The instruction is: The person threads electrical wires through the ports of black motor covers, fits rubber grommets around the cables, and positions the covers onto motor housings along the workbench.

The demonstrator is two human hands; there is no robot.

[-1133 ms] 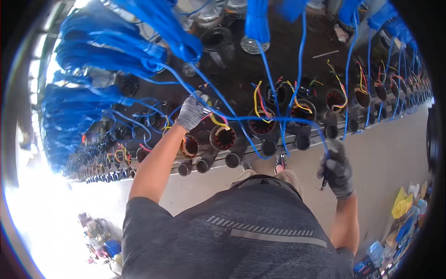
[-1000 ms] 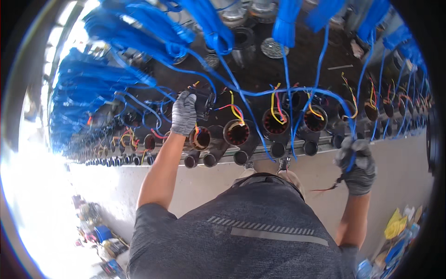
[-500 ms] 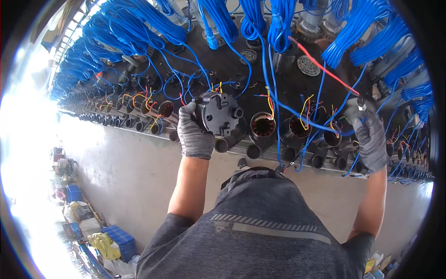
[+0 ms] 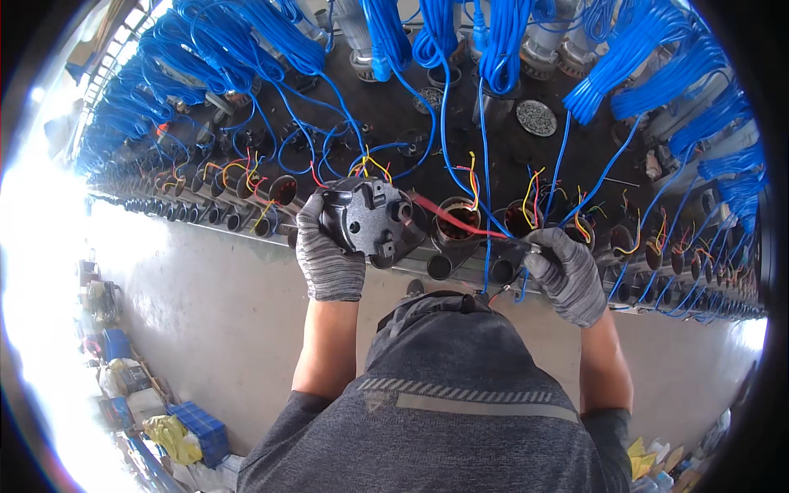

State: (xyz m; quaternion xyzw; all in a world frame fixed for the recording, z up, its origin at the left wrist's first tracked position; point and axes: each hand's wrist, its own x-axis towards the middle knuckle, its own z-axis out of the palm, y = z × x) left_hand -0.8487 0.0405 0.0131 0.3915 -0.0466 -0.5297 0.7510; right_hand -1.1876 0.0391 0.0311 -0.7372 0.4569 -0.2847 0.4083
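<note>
My left hand (image 4: 330, 251), in a grey striped glove, grips a dark grey, round metal motor end cover (image 4: 366, 220) by its left side. The cover's face has several holes and raised bosses. In my right hand (image 4: 567, 275), gloved alike, is the black end of a long red rod or hose (image 4: 464, 225); which of the two I cannot tell. Its blurred far end reaches the cover's right side. Behind it stands an open motor housing (image 4: 457, 222) with red windings and yellow and red wires.
Rows of dark tubular housings (image 4: 440, 265) line the bench edge. Blue cable coils (image 4: 505, 45) hang along the back, their leads running down to the housings. A round dish of small metal parts (image 4: 537, 118) sits on the dark bench. Blue crates (image 4: 201, 431) stand lower left.
My right hand has moved left with the red rod or hose, bringing its far end down to the cover. My left hand and the cover have shifted slightly left and tilted.
</note>
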